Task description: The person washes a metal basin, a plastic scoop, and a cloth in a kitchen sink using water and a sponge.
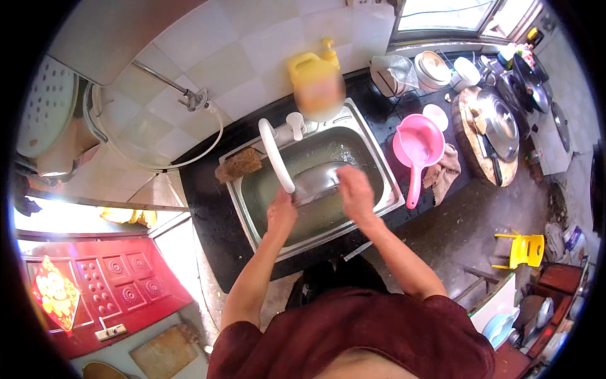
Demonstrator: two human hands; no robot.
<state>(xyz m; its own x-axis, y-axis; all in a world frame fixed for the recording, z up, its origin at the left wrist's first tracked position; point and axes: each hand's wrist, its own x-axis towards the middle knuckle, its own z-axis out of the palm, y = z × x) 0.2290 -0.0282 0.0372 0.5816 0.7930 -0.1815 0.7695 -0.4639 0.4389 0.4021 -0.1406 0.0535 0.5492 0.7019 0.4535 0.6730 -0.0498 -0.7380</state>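
Note:
A stainless steel sink point(396, 194) holds cloudy water. Over that water is a shiny, rounded metal piece of kitchenware point(316, 182), perhaps a pan or a lid; its exact kind is unclear. My left hand point(282, 212) grips its left edge, just below the spout of the white faucet point(275, 156). At its right side is my right hand point(356, 193), blurred, with the fingers curled and their tips partly hidden. Whether that hand grips the metal or only rubs it I cannot tell.
A brown sponge-like block point(239, 166) lies on the sink's left corner, and a yellow pump jug point(318, 87) stands behind. To the right are a pink dipper point(418, 147), a cloth point(444, 174) and a round chopping board point(506, 171) bearing a knife point(495, 166) and metal lid point(499, 124).

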